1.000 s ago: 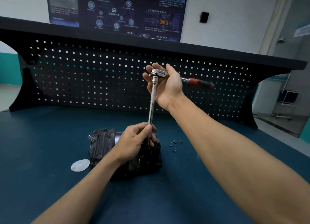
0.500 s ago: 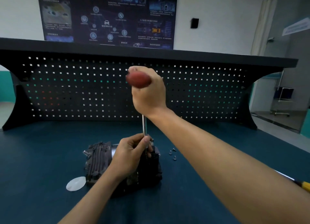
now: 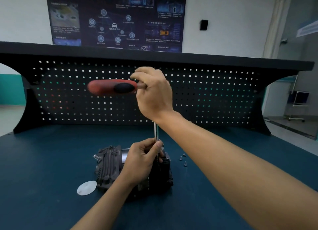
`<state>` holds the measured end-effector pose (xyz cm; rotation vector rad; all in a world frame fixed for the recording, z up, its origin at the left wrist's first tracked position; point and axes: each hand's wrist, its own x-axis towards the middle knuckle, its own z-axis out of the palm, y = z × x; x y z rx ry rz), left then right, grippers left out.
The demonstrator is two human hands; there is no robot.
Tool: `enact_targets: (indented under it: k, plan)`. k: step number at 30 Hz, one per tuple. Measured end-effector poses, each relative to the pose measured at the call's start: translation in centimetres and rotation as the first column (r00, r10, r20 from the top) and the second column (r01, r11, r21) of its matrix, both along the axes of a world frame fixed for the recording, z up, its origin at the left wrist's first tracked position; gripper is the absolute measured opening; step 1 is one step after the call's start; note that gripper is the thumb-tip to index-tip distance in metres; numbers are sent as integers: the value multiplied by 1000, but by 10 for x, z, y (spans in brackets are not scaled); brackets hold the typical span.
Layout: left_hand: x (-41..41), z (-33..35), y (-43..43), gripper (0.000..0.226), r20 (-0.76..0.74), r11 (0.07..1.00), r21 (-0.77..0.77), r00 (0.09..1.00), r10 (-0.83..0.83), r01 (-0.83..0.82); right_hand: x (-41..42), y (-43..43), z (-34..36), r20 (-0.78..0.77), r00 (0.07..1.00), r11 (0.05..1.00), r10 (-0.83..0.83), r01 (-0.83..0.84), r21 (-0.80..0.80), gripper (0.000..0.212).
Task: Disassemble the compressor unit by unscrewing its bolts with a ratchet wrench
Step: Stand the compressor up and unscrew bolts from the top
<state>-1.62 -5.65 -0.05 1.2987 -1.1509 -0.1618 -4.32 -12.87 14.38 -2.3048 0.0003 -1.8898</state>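
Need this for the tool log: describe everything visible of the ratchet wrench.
The ratchet wrench has a red handle with a black oval inset, motion-blurred, pointing left and roughly level. The right hand covers its head. A slim, shiny metal extension drops straight down to the dark compressor unit, where the left hand steadies it.

Wall poster (image 3: 117,21): only "5G" legible near bottom edge; other txt too blurred.

Ratchet handle (image 3: 111,88) motion-blurred; right hand (image 3: 154,95) hides ratchet head; poster (image 3: 117,21) text illegible.
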Motion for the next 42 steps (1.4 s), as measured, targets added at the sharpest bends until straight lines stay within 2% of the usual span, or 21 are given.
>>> enact_targets:
  k: [2, 4, 7, 10, 13, 17, 20, 24, 26, 30, 33, 36, 39, 42]
  plan:
    - [0, 0, 0, 23, -32, 999, 21, 999, -23, 24, 2, -2, -2, 42, 987, 977, 155, -159, 140, 30]
    - [1, 0, 0, 23, -49, 998, 49, 998, -38, 40, 3, -3, -2, 109, 956, 934, 273, -291, 207, 25]
    - [3, 0, 1, 26, -58, 996, 69, 997, -49, 53, 0, -4, -2, 143, 887, 804, 439, -459, 379, 23]
    - [5, 1, 3, 32, -49, 995, 76, 997, -64, 68, -2, -11, -2, 182, 843, 648, 506, -511, 565, 22]
    - [5, 1, 4, 32, -57, 993, 84, 995, -78, 82, -9, -17, 1, 236, 812, 511, 534, -532, 675, 24]
    - [4, 3, 5, 27, -81, 989, 93, 991, -104, 111, -18, -29, 1, 321, 749, 328, 579, -575, 749, 25]
    - [3, 5, 6, 26, -121, 984, 97, 983, -139, 151, -23, -41, -4, 424, 666, 98, 613, -597, 796, 36]
    - [3, 6, 8, 26, -176, 969, 117, 965, -194, 216, -33, -63, -13, 652, 570, -193, 500, -661, 725, 40]
    - [4, 7, 9, 31, -202, 960, 134, 955, -216, 246, -38, -74, -20, 756, 521, -293, 397, -708, 642, 37]
    - [4, 8, 9, 47, -85, 951, 210, 973, -214, 227, -46, -89, -33, 847, 482, -362, 225, -765, 532, 32]
    - [6, 9, 11, 52, -17, 948, 236, 976, -218, 215, -46, -93, -34, 871, 455, -389, 187, -779, 491, 30]
    - [9, 10, 13, 57, -14, 952, 218, 976, -217, 215, -45, -94, -27, 881, 442, -392, 169, -790, 472, 31]
    - [10, 8, 12, 63, -70, 965, 178, 981, -181, 191, -48, -100, -17, 904, 415, -413, 104, -809, 419, 33]
    - [12, 8, 12, 58, -104, 973, 163, 983, -149, 165, -57, -111, -12, 912, 404, -408, 73, -822, 397, 35]
